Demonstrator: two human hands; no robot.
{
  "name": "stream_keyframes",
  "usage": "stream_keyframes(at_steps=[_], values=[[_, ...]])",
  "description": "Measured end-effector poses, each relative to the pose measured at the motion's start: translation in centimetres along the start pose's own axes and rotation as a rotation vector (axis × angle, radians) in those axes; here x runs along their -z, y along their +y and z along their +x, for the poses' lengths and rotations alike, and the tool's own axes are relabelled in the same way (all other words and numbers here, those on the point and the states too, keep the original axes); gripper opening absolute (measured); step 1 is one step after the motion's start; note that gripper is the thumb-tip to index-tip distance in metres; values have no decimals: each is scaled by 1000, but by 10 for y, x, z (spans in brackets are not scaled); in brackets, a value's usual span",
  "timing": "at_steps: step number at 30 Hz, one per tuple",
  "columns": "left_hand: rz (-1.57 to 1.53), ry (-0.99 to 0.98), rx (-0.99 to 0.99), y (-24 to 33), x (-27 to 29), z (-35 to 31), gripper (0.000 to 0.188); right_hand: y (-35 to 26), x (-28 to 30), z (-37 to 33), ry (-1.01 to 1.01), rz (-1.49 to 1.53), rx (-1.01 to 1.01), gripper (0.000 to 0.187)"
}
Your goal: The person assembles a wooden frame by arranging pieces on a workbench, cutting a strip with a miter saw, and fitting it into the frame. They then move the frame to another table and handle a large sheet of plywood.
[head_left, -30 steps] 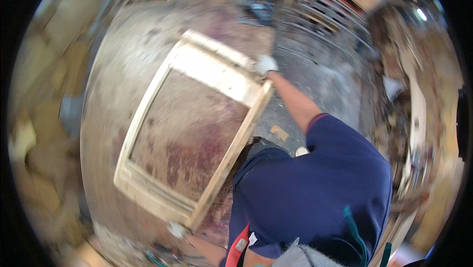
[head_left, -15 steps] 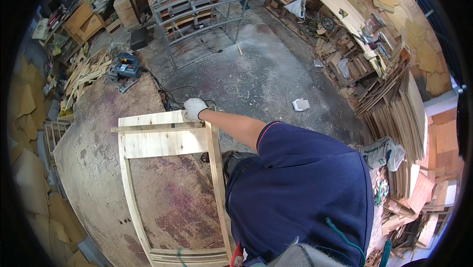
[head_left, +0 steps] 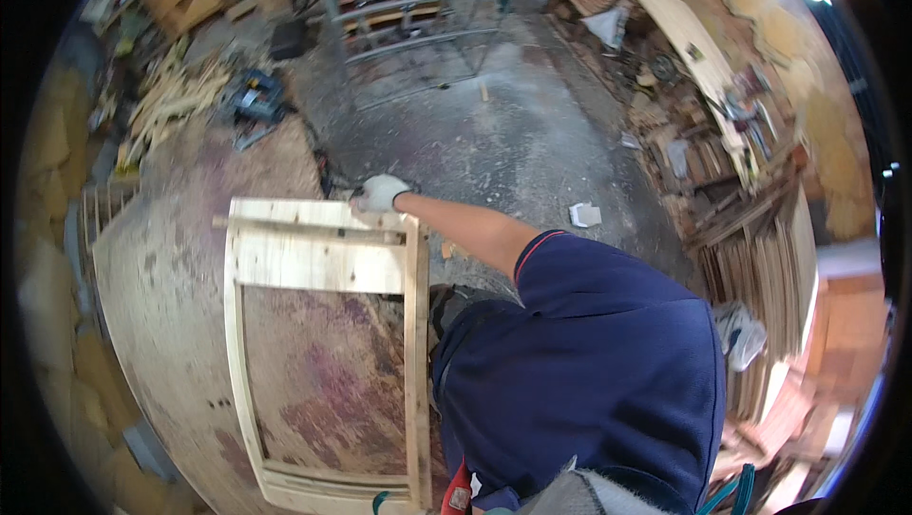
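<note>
In a white knitted glove, my right hand [head_left: 384, 193] is at the far right corner of a pale wooden frame [head_left: 318, 263]. Its fingers curl over the far edge there; the fingertips are partly hidden. The frame lies flat on a large stained board [head_left: 157, 296], its wide panel at the far end and an opening in the middle. A narrow wooden strip [head_left: 294, 226] lies across that panel, its left end sticking out past the frame. My left hand is out of sight, with my navy shirt filling the lower right.
A blue power saw [head_left: 255, 102] rests on the board's far left, beside scrap wood [head_left: 176, 102]. A grey metal rack [head_left: 418, 16] stands on the floor ahead. Stacked thin wooden sheets [head_left: 760, 263] line the right side. A white block [head_left: 585, 215] lies on the floor.
The whole view has shifted, so the frame and saw sit higher in the picture. My right hand stays at the frame's far corner. Small wood pieces on the floor beside the frame now show.
</note>
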State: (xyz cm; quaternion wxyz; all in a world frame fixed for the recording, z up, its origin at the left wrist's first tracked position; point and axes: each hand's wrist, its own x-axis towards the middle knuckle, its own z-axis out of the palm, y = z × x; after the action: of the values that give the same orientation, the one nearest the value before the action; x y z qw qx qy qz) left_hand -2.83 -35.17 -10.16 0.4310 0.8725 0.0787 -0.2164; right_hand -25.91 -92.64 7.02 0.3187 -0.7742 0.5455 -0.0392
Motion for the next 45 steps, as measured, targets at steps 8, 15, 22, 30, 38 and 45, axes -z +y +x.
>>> stream_keyframes(at_steps=[8,15,22,30,38,45], values=[[-679,577,337,-111,12,-123,53,-19,-16,12,-142,125,-10,77],[-1125,686,507,-100,-62,-211,55,21,-31,-9,-66,168,94,76],[-1511,393,524,-3,-84,-208,80,36,-49,-45,-48,382,150,74],[-1942,292,418,10,-67,-161,77,49,-65,-9,-237,409,69,78],[-1686,6,-214,-11,-89,-131,60,60,-72,-3,-281,479,-73,76],[-1545,-368,25,19,-72,-122,63,71,-66,-2,-29,189,257,80]])
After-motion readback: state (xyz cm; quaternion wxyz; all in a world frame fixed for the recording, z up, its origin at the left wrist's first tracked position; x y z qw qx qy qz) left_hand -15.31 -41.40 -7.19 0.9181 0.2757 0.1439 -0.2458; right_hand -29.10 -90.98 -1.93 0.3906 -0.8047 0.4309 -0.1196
